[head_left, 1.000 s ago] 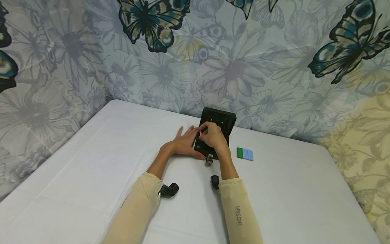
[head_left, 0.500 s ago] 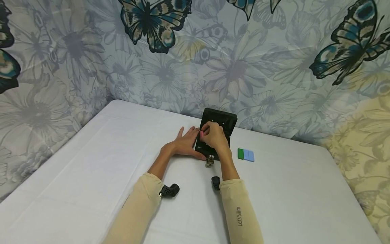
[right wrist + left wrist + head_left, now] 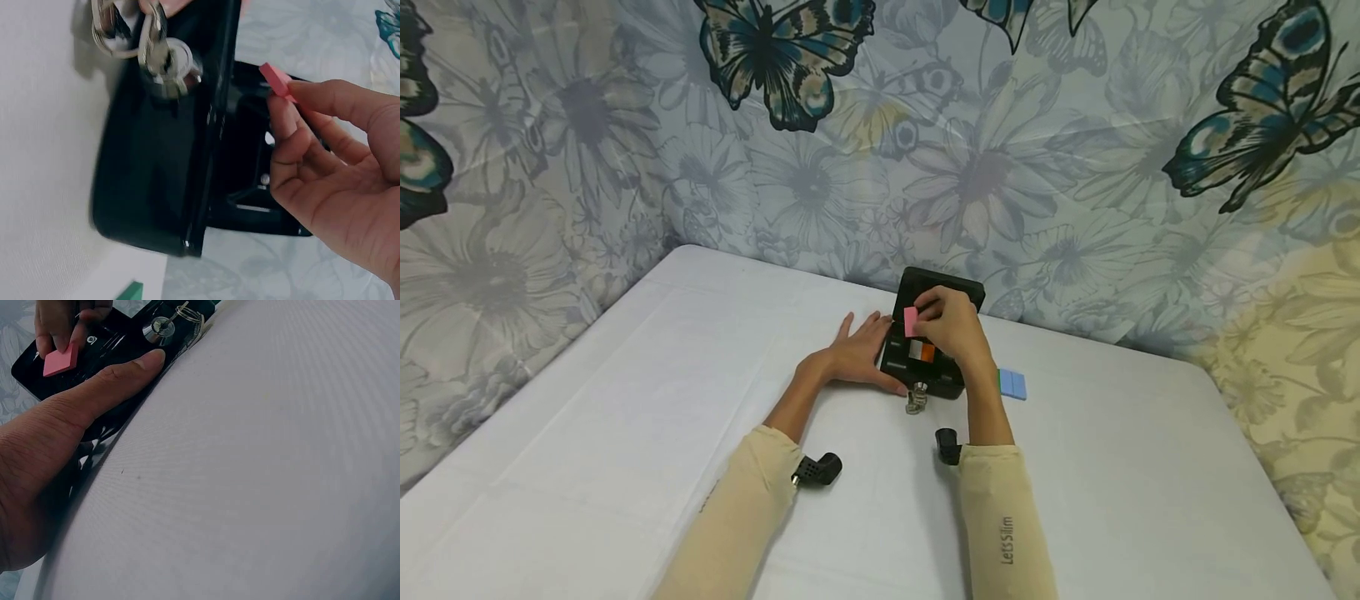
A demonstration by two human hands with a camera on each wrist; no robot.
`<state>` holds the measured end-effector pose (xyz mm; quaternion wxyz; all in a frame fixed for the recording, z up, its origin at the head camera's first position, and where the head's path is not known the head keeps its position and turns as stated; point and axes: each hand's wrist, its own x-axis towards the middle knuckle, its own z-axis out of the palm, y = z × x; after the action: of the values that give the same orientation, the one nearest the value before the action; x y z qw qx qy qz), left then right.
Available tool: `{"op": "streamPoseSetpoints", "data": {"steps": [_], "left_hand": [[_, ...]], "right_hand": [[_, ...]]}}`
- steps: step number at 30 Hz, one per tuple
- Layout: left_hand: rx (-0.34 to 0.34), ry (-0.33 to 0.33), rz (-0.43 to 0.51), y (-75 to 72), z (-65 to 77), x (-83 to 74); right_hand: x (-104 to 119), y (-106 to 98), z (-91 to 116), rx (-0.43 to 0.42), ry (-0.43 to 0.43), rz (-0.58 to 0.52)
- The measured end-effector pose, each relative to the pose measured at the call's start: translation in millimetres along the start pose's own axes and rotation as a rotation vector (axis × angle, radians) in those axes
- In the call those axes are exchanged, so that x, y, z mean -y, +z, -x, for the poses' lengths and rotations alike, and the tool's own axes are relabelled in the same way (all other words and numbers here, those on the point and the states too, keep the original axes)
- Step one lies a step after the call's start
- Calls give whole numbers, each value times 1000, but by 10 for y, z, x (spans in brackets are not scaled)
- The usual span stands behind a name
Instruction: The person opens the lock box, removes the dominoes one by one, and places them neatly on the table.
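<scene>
A black lock box [image 3: 895, 362] stands with its lid [image 3: 917, 281] raised against the patterned backdrop. My right hand [image 3: 958, 327] pinches a flat pink tile [image 3: 911, 322] between thumb and fingers, held up over the box. Inside the box, an orange and a white piece [image 3: 922, 351] show. My left hand [image 3: 853, 352] rests against the box's left side, fingers extended. Its thumb [image 3: 112, 387] lies along the box front, with the tip close to the lock. A key sits in that lock [image 3: 169, 69], with a metal ring of keys [image 3: 917, 400] hanging from it.
Light blue tiles [image 3: 1013, 384] lie on the white tabletop [image 3: 1112, 450] right of the box, partly behind my right forearm. A corner of a green tile [image 3: 131, 292] shows in the right wrist view. The butterfly-print backdrop [image 3: 985, 167] rises behind the table.
My right hand has come up and to the right out of the box with the pink tile, uncovering the orange and white inside. My left hand stays at the box's side.
</scene>
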<state>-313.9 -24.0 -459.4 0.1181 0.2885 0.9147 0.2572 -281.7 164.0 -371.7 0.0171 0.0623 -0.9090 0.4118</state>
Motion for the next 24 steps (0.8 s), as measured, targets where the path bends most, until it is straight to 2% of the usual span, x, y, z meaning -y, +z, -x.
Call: {"op": "streamPoseSetpoints", "data": {"steps": [9,14,24], "left_hand": [[-3,1,-2,-3,7,20],[-1,5,-3,-3,2,14],[17,-5,-4,-23,24,3]], "right_hand": [[-56,-200,29,-8,19,-18],[-94,-337,59,25,69,-11],[-165,-618,185,42,108,16]]}}
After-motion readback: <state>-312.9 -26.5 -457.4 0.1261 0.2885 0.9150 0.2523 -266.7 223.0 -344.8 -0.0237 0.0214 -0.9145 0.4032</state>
